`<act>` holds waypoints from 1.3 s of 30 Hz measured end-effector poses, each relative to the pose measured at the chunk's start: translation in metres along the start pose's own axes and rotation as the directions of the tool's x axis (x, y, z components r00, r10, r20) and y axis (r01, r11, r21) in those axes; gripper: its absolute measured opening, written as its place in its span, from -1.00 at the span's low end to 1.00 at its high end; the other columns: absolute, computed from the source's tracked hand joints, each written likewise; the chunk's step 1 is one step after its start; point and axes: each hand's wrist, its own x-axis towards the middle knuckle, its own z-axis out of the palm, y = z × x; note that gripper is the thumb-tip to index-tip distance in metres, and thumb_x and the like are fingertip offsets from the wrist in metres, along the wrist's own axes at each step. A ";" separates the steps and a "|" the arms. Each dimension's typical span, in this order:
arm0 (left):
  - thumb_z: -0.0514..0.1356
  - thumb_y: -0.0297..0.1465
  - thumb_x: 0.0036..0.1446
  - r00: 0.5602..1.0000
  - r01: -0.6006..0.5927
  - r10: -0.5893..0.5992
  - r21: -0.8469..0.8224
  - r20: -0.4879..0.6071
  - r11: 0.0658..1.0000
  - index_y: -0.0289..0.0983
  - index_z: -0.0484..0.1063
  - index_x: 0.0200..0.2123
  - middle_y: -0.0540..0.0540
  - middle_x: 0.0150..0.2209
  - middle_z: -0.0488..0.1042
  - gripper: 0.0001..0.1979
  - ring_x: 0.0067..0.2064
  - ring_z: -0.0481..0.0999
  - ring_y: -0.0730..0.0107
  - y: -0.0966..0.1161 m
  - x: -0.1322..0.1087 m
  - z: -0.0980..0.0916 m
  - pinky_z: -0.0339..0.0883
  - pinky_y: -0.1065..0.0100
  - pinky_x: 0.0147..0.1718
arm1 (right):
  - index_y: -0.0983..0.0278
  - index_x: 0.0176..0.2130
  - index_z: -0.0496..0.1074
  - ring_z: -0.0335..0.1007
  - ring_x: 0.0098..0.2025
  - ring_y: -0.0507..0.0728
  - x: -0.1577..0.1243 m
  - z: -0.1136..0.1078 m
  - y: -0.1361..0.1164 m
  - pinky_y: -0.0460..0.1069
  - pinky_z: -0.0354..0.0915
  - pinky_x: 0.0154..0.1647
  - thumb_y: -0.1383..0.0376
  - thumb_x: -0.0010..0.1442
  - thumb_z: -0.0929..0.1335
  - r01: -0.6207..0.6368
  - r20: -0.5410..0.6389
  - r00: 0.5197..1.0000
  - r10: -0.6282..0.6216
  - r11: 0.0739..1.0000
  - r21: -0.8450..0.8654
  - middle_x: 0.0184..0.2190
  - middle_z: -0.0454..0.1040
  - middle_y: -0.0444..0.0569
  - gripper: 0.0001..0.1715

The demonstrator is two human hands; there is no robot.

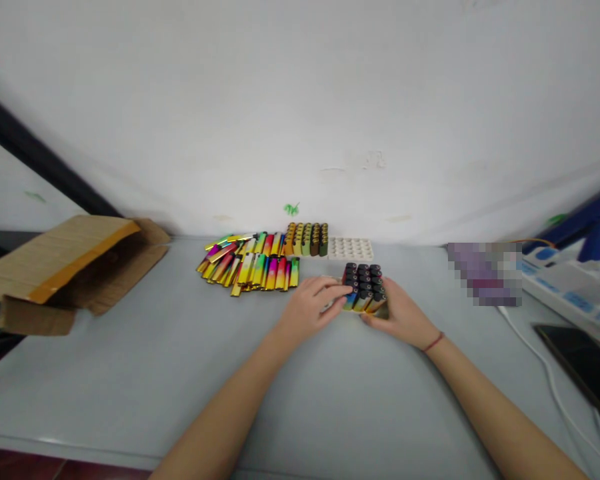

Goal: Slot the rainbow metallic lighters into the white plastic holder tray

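In the head view a block of lighters (363, 280) stands upright in rows near the middle of the table, black tops facing up. My right hand (400, 315) wraps round its right side and front corner. At its left front corner, the fingers of my left hand (316, 307) are closed on a lighter (350, 299) with a bluish body. A pale tray edge shows behind the left fingers, mostly hidden. To the left lies a loose pile of shiny, multicoloured lighters (255, 267). Behind stand a second block of lighters with gold tops (307, 240) and a white tray with holes (351, 249).
An open cardboard box (80, 260) lies on the left of the grey table (180, 387). On the right are a blurred-out purple item (480, 273), a white power strip (575, 287), a dark phone (580, 363) and a white cable (545, 363). A white wall rises behind.
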 end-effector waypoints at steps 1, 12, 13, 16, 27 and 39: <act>0.16 -0.37 0.25 1.000 -0.019 0.019 0.038 0.001 0.999 -0.13 0.54 -0.05 -0.15 -0.11 0.58 -0.76 -0.05 0.54 0.22 0.000 0.000 -0.002 0.35 0.21 -0.03 | 0.32 0.22 0.14 0.36 0.05 0.40 0.000 0.000 0.000 0.29 0.31 0.10 0.02 0.12 0.41 0.001 -0.002 1.000 -0.001 1.000 -0.001 0.03 0.41 0.23 -0.18; -0.01 -0.29 0.30 0.777 0.616 -0.366 0.497 -0.513 0.611 -0.31 0.54 -0.05 -0.27 -0.10 0.57 -0.62 -0.03 0.51 0.08 -0.062 -0.009 -0.087 0.29 0.11 0.04 | 0.38 0.18 0.15 0.36 0.04 0.39 0.001 -0.002 -0.001 0.29 0.30 0.11 0.01 0.12 0.40 -0.012 0.024 1.000 0.013 1.000 -0.012 0.01 0.41 0.26 -0.19; -0.01 -0.27 0.29 0.742 0.664 -0.409 0.501 -0.531 0.554 -0.31 0.54 -0.04 -0.28 -0.10 0.56 -0.60 -0.04 0.51 0.08 -0.069 -0.013 -0.096 0.30 0.11 0.04 | 0.38 0.18 0.15 0.36 0.04 0.39 0.001 -0.002 -0.001 0.29 0.30 0.11 0.02 0.12 0.40 -0.014 0.023 1.000 0.014 1.000 -0.013 0.01 0.41 0.26 -0.19; 0.00 -0.16 0.27 0.691 0.720 -0.548 0.515 -0.470 0.465 -0.31 0.58 -0.08 -0.29 -0.08 0.57 -0.54 -0.05 0.52 0.05 -0.083 -0.023 -0.109 0.34 0.13 -0.01 | 0.35 0.17 0.15 0.36 0.03 0.39 0.001 -0.001 -0.001 0.30 0.30 0.10 0.02 0.12 0.41 -0.012 0.020 1.000 0.013 1.000 -0.017 -0.01 0.42 0.24 -0.20; 0.05 -0.18 0.21 0.694 0.696 -0.624 0.556 -0.359 0.454 -0.31 0.58 -0.14 -0.29 -0.14 0.56 -0.58 -0.09 0.52 0.04 -0.090 -0.025 -0.102 0.37 0.17 -0.09 | 0.37 0.15 0.20 0.37 -0.01 0.38 0.001 -0.002 -0.004 0.28 0.32 0.06 0.02 0.11 0.41 -0.031 0.020 0.999 0.031 1.000 0.003 -0.04 0.42 0.23 -0.23; 0.11 -0.16 0.14 0.589 0.690 -0.609 -0.060 -0.531 0.721 -0.26 0.37 -0.14 -0.19 -0.21 0.54 -0.67 -0.21 0.54 0.21 -0.095 -0.017 -0.094 0.41 0.21 -0.16 | 0.36 0.17 0.21 0.39 0.01 0.39 0.001 -0.001 -0.002 0.27 0.32 0.08 0.01 0.09 0.42 -0.023 -0.003 1.000 0.023 1.000 0.003 -0.03 0.44 0.22 -0.20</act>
